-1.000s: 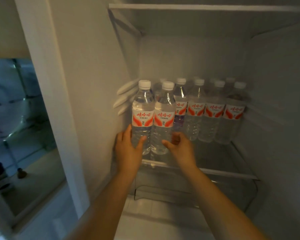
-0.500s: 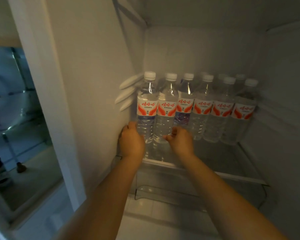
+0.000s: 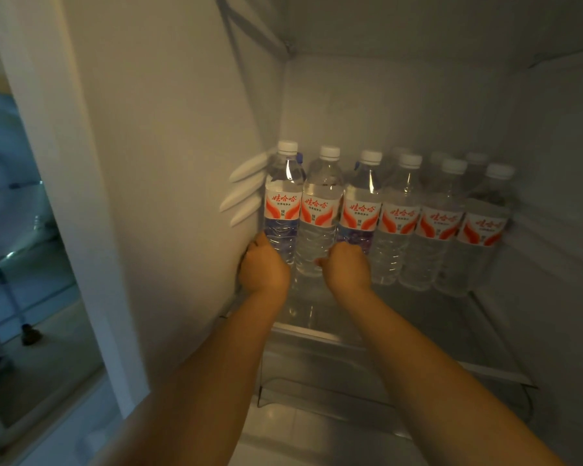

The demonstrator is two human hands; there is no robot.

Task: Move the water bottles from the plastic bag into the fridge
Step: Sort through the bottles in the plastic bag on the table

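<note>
A row of upright water bottles with white caps and red-and-white labels is seen on the glass shelf inside the fridge, each standing just beside the next; the row is spread from about 9 o'clock to 3 o'clock across the shelf, with further caps glimpsed behind it toward 12 o'clock, their number not to be told. The leftmost bottle is stood close against the left inner wall, beside three white rail lugs at its 9 o'clock; the second bottle is stood just beside it at 3 o'clock.

The left hand is held at the foot of the leftmost bottle, at its 6 o'clock, with the fingers curled round the lower body; the fingertips are hidden behind the bottle. The right hand is held low at the foot of the second bottle, between it and the third, fingers curled; whether that bottle is gripped or merely touched by the knuckles cannot be told, since the fingers are turned away from the camera. Both forearms are stretched in from 6 o'clock.

A clear drawer is seen under the shelf; a window is seen outside the fridge at 9 o'clock.
</note>
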